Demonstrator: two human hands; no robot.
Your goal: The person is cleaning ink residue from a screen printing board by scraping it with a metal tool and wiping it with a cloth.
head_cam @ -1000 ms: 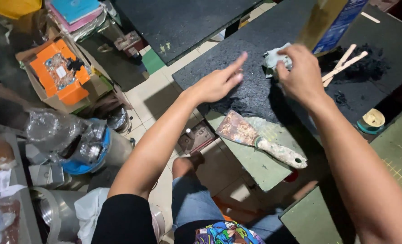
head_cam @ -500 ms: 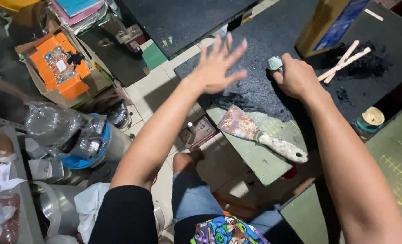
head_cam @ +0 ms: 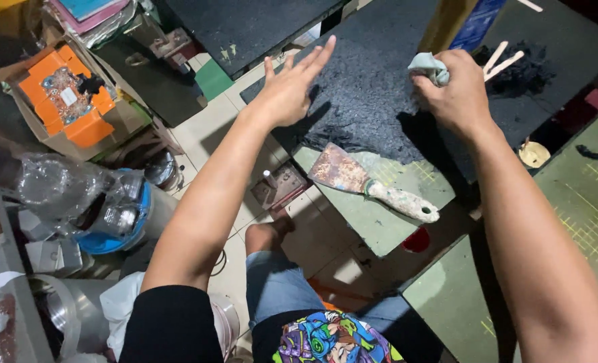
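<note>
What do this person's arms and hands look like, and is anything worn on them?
Both arms are bare from shoulder to fingertips. The left hand and the right hand wear no gloves, rings, watch or wristband. A short black sleeve covers only the top of the left arm. No tattoos or markings show.

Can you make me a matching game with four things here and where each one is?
Things:
1. scraper
2. pale cloth
3. wooden sticks
4. orange box

Places:
A. bunched in the right hand
B. far left, down among the clutter
C. lying flat on the green board
D. on the dark paste beyond the right hand

Pairs: 1-C, 2-A, 3-D, 4-B
</note>
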